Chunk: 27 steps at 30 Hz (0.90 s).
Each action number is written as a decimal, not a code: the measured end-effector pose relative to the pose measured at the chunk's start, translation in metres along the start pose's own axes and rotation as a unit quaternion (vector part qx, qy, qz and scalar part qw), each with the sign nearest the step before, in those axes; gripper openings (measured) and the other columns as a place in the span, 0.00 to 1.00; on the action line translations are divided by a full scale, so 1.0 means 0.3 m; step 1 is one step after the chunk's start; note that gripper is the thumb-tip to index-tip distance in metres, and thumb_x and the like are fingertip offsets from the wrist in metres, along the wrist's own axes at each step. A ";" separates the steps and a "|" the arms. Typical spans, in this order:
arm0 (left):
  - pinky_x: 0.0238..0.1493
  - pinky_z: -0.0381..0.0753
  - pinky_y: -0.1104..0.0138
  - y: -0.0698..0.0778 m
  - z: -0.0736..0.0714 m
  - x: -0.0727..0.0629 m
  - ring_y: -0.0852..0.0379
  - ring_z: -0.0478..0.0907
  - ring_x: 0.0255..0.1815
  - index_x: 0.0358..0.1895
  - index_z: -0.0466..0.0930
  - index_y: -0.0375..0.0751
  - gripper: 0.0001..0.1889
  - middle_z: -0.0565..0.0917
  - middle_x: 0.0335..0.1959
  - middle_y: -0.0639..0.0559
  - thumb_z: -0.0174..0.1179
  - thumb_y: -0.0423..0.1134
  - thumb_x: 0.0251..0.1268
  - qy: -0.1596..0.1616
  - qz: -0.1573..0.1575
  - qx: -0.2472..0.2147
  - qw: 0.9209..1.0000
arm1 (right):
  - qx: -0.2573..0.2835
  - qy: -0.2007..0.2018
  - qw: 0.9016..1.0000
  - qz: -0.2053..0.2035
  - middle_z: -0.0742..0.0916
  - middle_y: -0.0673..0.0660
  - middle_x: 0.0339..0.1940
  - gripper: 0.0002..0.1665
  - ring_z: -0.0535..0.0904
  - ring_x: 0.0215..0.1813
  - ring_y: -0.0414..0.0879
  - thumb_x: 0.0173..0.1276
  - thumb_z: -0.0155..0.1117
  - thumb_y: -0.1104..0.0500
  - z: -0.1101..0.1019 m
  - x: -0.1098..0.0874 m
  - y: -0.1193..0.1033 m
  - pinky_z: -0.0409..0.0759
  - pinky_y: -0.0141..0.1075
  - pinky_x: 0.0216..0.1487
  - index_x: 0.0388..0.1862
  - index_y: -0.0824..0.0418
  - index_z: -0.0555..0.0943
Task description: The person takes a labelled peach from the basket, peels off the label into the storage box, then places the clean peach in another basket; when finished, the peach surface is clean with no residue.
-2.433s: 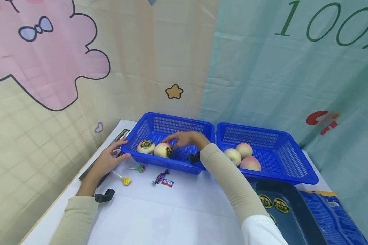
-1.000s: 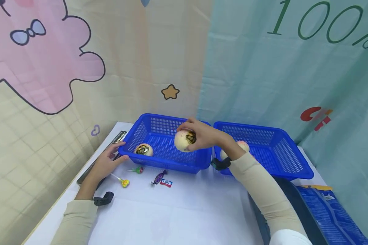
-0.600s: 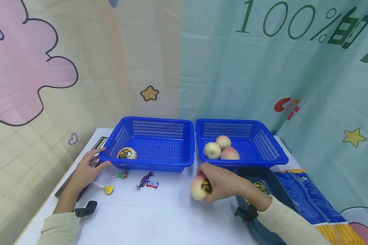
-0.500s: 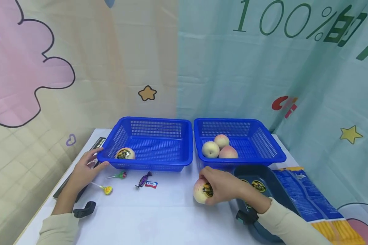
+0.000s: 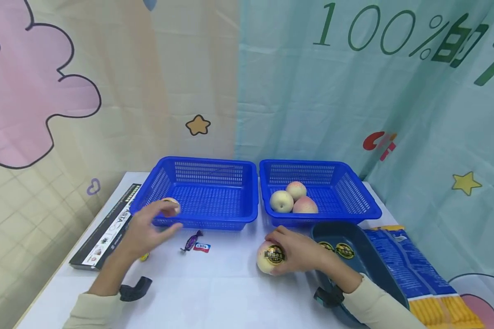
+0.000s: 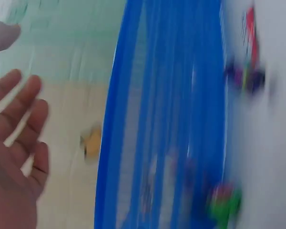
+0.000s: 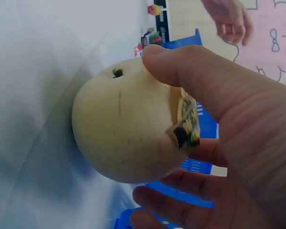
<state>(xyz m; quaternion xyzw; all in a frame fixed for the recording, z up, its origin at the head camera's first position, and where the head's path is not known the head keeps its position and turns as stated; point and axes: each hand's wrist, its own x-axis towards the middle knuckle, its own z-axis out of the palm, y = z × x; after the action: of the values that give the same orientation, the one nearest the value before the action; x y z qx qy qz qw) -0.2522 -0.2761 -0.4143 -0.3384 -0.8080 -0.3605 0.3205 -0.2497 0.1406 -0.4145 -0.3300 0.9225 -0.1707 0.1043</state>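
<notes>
My right hand (image 5: 302, 251) grips a pale peach (image 5: 265, 261) with a black-and-gold oval sticker, low over the white table in front of the baskets. The right wrist view shows the thumb on the peach (image 7: 124, 124) and its sticker (image 7: 186, 124) peeling up at an edge; whether it touches the table I cannot tell. My left hand (image 5: 146, 230) hovers with spread fingers before the left blue basket (image 5: 206, 225), holding nothing. Behind its fingertips another peach (image 5: 172, 201) in that basket is mostly hidden. Three peaches (image 5: 281, 201) lie in the right blue basket (image 5: 333, 216).
A dark tray (image 5: 389, 278) with oval stickers (image 5: 345, 250) stands at right, beside a blue-and-yellow bag (image 5: 407, 260). A black box (image 5: 107, 228) lies at left. Near the left basket are a purple wrapped candy (image 5: 192, 241), a small red-and-blue packet (image 5: 202, 247) and a yellow lollipop (image 5: 144, 257).
My right hand lifted the stickered peach from the left basket and brought it forward and right over the table. My left hand has let go of the basket rim and moved right.
</notes>
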 end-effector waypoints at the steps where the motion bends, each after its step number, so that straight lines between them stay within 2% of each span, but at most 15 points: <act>1: 0.52 0.79 0.68 0.036 0.041 0.008 0.56 0.82 0.43 0.53 0.83 0.38 0.26 0.86 0.44 0.53 0.77 0.39 0.48 -0.044 -0.009 -0.014 0.999 | -0.001 -0.002 1.000 0.003 0.78 0.48 0.57 0.48 0.77 0.53 0.43 0.51 0.82 0.39 -0.003 -0.008 -0.001 0.81 0.44 0.52 0.68 0.55 0.74; 2: 0.53 0.79 0.64 0.074 0.083 0.012 0.55 0.81 0.46 0.55 0.82 0.42 0.26 0.85 0.47 0.54 0.77 0.43 0.51 -0.094 -0.031 -0.028 0.995 | -0.001 -0.003 1.000 0.007 0.77 0.49 0.60 0.50 0.77 0.56 0.44 0.51 0.82 0.39 -0.008 -0.017 -0.003 0.81 0.46 0.54 0.70 0.55 0.73; 4: 0.55 0.79 0.56 0.142 0.169 0.015 0.55 0.79 0.53 0.61 0.79 0.48 0.30 0.82 0.54 0.57 0.76 0.51 0.55 -0.189 -0.080 -0.062 0.977 | 0.007 -0.003 1.000 0.018 0.77 0.51 0.64 0.52 0.77 0.60 0.48 0.52 0.82 0.39 -0.024 -0.036 -0.006 0.81 0.49 0.55 0.73 0.54 0.71; 5: 0.56 0.79 0.53 0.170 0.213 0.015 0.53 0.78 0.57 0.65 0.76 0.51 0.33 0.79 0.58 0.58 0.75 0.53 0.56 -0.231 -0.108 -0.086 0.963 | 0.019 -0.002 1.000 0.020 0.77 0.53 0.65 0.51 0.77 0.61 0.51 0.53 0.81 0.39 -0.033 -0.046 -0.006 0.82 0.51 0.54 0.73 0.54 0.71; 7: 0.60 0.76 0.49 0.206 0.293 0.018 0.49 0.74 0.63 0.70 0.70 0.53 0.40 0.74 0.66 0.56 0.76 0.54 0.54 -0.302 -0.141 -0.127 0.934 | 0.046 0.007 0.999 0.014 0.78 0.55 0.65 0.45 0.78 0.60 0.53 0.58 0.79 0.41 -0.048 -0.060 -0.007 0.83 0.51 0.53 0.71 0.54 0.73; 9: 0.64 0.74 0.49 0.212 0.366 0.018 0.48 0.71 0.67 0.74 0.66 0.53 0.45 0.70 0.70 0.56 0.78 0.52 0.52 -0.346 -0.144 -0.170 0.912 | 0.068 0.016 0.998 -0.001 0.81 0.54 0.61 0.37 0.79 0.57 0.53 0.63 0.76 0.43 -0.047 -0.065 -0.010 0.83 0.47 0.50 0.67 0.54 0.76; 11: 0.67 0.71 0.53 0.201 0.425 0.012 0.51 0.70 0.68 0.74 0.65 0.53 0.47 0.70 0.70 0.57 0.80 0.50 0.49 -0.376 -0.134 -0.199 0.895 | 0.078 0.014 0.997 -0.022 0.83 0.53 0.57 0.30 0.80 0.55 0.52 0.67 0.73 0.44 -0.035 -0.064 -0.019 0.83 0.43 0.49 0.63 0.55 0.79; 13: 0.68 0.70 0.58 0.191 0.470 0.010 0.57 0.70 0.68 0.74 0.65 0.52 0.48 0.72 0.68 0.58 0.81 0.49 0.48 -0.393 -0.126 -0.225 0.883 | 0.074 0.013 0.997 -0.036 0.83 0.51 0.53 0.26 0.81 0.53 0.50 0.69 0.71 0.44 -0.022 -0.065 -0.029 0.83 0.41 0.49 0.61 0.53 0.81; 15: 0.63 0.74 0.62 0.190 0.497 0.006 0.61 0.73 0.61 0.75 0.63 0.52 0.48 0.73 0.66 0.59 0.80 0.51 0.50 -0.393 -0.133 -0.242 0.877 | 0.073 0.014 0.996 -0.043 0.84 0.49 0.52 0.24 0.81 0.52 0.49 0.70 0.70 0.44 -0.012 -0.065 -0.039 0.83 0.41 0.49 0.61 0.51 0.82; 17: 0.58 0.77 0.64 0.195 0.517 0.010 0.61 0.76 0.55 0.76 0.61 0.52 0.48 0.73 0.65 0.60 0.78 0.53 0.53 -0.379 -0.137 -0.245 0.882 | 0.074 0.029 0.996 -0.049 0.83 0.47 0.52 0.23 0.81 0.52 0.48 0.70 0.70 0.45 -0.014 -0.066 -0.043 0.84 0.43 0.50 0.61 0.50 0.82; 20: 0.52 0.80 0.64 0.205 0.538 0.026 0.60 0.78 0.50 0.76 0.62 0.54 0.43 0.73 0.65 0.60 0.74 0.53 0.59 -0.350 -0.135 -0.246 0.894 | 0.073 0.058 0.994 -0.056 0.83 0.46 0.50 0.22 0.81 0.52 0.48 0.71 0.70 0.50 -0.027 -0.070 -0.043 0.84 0.42 0.49 0.61 0.52 0.82; 22: 0.53 0.80 0.64 0.207 0.549 0.031 0.60 0.78 0.53 0.74 0.64 0.55 0.39 0.73 0.66 0.60 0.73 0.51 0.61 -0.342 -0.130 -0.251 0.896 | 0.071 0.067 0.994 -0.058 0.83 0.46 0.48 0.20 0.80 0.50 0.49 0.71 0.70 0.52 -0.034 -0.068 -0.041 0.83 0.39 0.47 0.60 0.54 0.83; 27: 0.49 0.82 0.65 0.209 0.564 0.032 0.57 0.77 0.51 0.74 0.65 0.56 0.43 0.74 0.62 0.58 0.78 0.46 0.55 -0.358 -0.127 -0.256 0.889 | 0.062 0.065 0.995 -0.035 0.83 0.44 0.44 0.15 0.81 0.47 0.49 0.71 0.69 0.52 -0.030 -0.066 -0.037 0.82 0.33 0.44 0.54 0.55 0.85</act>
<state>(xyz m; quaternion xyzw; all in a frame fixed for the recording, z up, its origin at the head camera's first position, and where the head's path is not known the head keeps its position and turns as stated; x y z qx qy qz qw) -0.2551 -0.1058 -0.4744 -0.4093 -0.7835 -0.4471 -0.1367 -0.2310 0.1476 -0.4004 -0.3436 0.9028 -0.2519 0.0583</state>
